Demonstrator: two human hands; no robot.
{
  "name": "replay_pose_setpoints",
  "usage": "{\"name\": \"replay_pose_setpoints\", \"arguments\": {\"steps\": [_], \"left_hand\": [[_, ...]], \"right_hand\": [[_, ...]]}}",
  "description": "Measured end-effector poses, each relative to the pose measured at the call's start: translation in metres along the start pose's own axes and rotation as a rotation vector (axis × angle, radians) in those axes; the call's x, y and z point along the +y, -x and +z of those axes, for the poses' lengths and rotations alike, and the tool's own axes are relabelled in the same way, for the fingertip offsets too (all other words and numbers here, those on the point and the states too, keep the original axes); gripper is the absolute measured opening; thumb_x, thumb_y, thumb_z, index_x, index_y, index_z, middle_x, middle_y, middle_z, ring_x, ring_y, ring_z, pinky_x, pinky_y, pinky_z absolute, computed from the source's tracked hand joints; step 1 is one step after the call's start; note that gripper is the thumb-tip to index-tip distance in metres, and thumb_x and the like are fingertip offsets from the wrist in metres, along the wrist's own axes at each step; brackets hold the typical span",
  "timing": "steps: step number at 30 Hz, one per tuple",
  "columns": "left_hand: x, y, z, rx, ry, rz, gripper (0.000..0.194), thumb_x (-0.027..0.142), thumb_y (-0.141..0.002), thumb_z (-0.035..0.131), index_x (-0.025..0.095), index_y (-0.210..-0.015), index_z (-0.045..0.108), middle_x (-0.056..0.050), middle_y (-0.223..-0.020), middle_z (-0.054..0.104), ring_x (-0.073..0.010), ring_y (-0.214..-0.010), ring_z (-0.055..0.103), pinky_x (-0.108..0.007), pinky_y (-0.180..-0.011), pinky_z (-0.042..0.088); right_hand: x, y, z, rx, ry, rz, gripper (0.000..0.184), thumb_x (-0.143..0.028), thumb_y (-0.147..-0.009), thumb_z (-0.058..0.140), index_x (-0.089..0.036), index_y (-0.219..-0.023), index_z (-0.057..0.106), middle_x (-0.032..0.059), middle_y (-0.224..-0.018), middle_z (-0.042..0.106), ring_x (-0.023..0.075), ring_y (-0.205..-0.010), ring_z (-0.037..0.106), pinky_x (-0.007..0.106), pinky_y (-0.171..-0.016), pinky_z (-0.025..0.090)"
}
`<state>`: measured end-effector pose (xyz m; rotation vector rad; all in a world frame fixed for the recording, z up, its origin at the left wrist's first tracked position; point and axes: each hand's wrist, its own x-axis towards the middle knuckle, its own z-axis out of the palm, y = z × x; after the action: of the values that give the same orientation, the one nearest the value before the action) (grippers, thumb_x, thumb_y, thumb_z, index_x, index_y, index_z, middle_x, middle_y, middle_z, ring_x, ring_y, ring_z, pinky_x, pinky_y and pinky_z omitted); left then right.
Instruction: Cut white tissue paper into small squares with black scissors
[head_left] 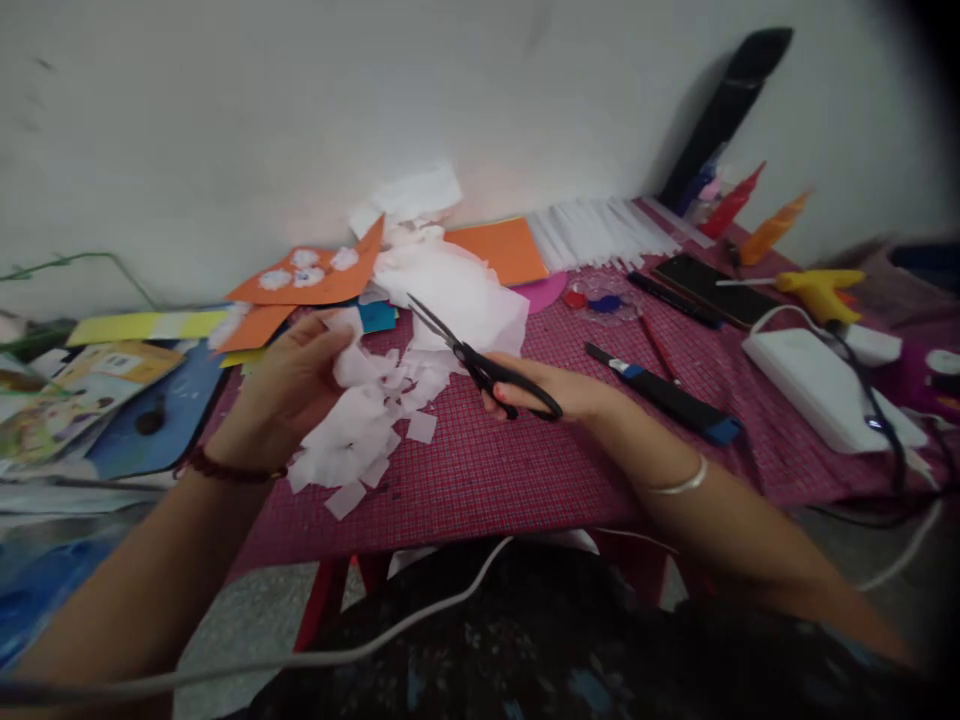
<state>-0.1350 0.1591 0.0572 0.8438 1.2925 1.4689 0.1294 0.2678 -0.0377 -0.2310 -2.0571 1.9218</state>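
My left hand [307, 365] pinches a piece of thin white paper [347, 328] above the left part of the table. Black-handled scissors [491, 372] are in my right hand [544, 385], their blades pointing up and left and slightly parted. The blade tips are apart from the paper in my left hand. Below and between my hands lies a loose pile of cut white paper pieces [349, 440], some of them small squares. Larger white tissue sheets [457, 295] spread out just beyond the scissors.
Orange card [259, 285] bearing white paper flowers stands behind my left hand. To the right are a utility knife [675, 400], a red pencil [660, 350], a phone [712, 290], a yellow glue gun [821, 290] and a white power strip [829, 385]. White sticks [600, 232] lie by the wall.
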Motion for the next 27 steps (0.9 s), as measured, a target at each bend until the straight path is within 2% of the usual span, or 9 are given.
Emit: {"name": "replay_pose_setpoints", "arguments": {"steps": [3,6,8,12,15,18,23,27], "left_hand": [[-0.008,0.023,-0.025,0.043,-0.095,-0.048,0.035,0.015,-0.077,0.079,0.016,-0.108,0.065,0.003,-0.068,0.063,-0.0086,-0.048,0.054,-0.018,-0.042,0.042],[-0.017,0.04,-0.047,-0.012,-0.237,-0.055,0.055,0.025,-0.076,0.084,0.019,-0.125,0.06,0.004,-0.067,0.061,-0.0098,-0.045,0.053,-0.018,-0.04,0.038],[-0.023,0.047,-0.058,-0.016,-0.329,-0.015,0.061,0.027,-0.076,0.084,0.019,-0.129,0.058,0.005,-0.064,0.057,-0.0099,-0.046,0.052,-0.018,-0.042,0.037],[-0.028,0.049,-0.075,0.041,-0.46,0.072,0.048,0.03,-0.084,0.075,0.019,-0.129,0.061,0.005,-0.064,0.051,-0.0097,-0.053,0.05,-0.018,-0.049,0.038],[-0.026,0.04,-0.087,0.052,-0.544,0.073,0.037,0.034,-0.091,0.067,0.019,-0.125,0.065,0.001,-0.077,0.06,-0.0112,-0.063,0.054,-0.02,-0.055,0.043],[-0.023,0.026,-0.098,-0.043,-0.566,0.053,0.03,0.034,-0.093,0.062,0.017,-0.117,0.068,-0.001,-0.085,0.064,-0.0121,-0.071,0.057,-0.02,-0.061,0.046],[-0.014,0.003,-0.108,-0.229,-0.665,0.072,0.023,0.031,-0.093,0.059,0.017,-0.107,0.07,0.0,-0.081,0.063,-0.0121,-0.069,0.055,-0.021,-0.06,0.045],[-0.009,-0.004,-0.111,-0.252,-0.683,0.113,0.029,0.034,-0.094,0.059,0.016,-0.112,0.071,-0.002,-0.085,0.065,-0.0128,-0.07,0.057,-0.022,-0.061,0.048]], "right_hand": [[-0.003,-0.001,0.015,-0.143,0.173,-0.002,0.073,-0.063,-0.096,0.06,-0.012,-0.145,0.042,0.0049,-0.097,0.059,0.0145,-0.083,0.058,0.029,-0.073,0.051],[-0.007,-0.005,0.031,-0.255,0.221,0.029,0.071,-0.059,-0.097,0.06,-0.011,-0.146,0.044,0.0066,-0.101,0.059,0.0162,-0.088,0.056,0.03,-0.077,0.051],[-0.009,-0.009,0.041,-0.297,0.212,0.061,0.07,-0.056,-0.096,0.063,-0.011,-0.147,0.045,0.0076,-0.105,0.06,0.0166,-0.09,0.055,0.03,-0.077,0.05],[-0.011,-0.021,0.051,-0.339,0.193,0.114,0.063,-0.053,-0.096,0.065,-0.012,-0.142,0.052,0.0079,-0.108,0.061,0.0156,-0.089,0.054,0.028,-0.076,0.049],[-0.011,-0.031,0.05,-0.345,0.227,0.15,0.063,-0.055,-0.096,0.063,-0.011,-0.14,0.055,0.0088,-0.11,0.06,0.0158,-0.089,0.054,0.028,-0.077,0.049],[-0.012,-0.043,0.047,-0.332,0.295,0.194,0.069,-0.058,-0.094,0.063,-0.01,-0.143,0.052,0.0111,-0.117,0.061,0.0178,-0.095,0.056,0.03,-0.082,0.051],[-0.02,-0.058,0.04,-0.363,0.358,0.265,0.072,-0.06,-0.092,0.066,-0.01,-0.142,0.053,0.0114,-0.116,0.063,0.0185,-0.094,0.058,0.031,-0.081,0.051],[-0.028,-0.064,0.034,-0.358,0.318,0.234,0.065,-0.056,-0.094,0.066,-0.01,-0.138,0.054,0.0102,-0.112,0.062,0.0163,-0.09,0.055,0.029,-0.077,0.05]]}}
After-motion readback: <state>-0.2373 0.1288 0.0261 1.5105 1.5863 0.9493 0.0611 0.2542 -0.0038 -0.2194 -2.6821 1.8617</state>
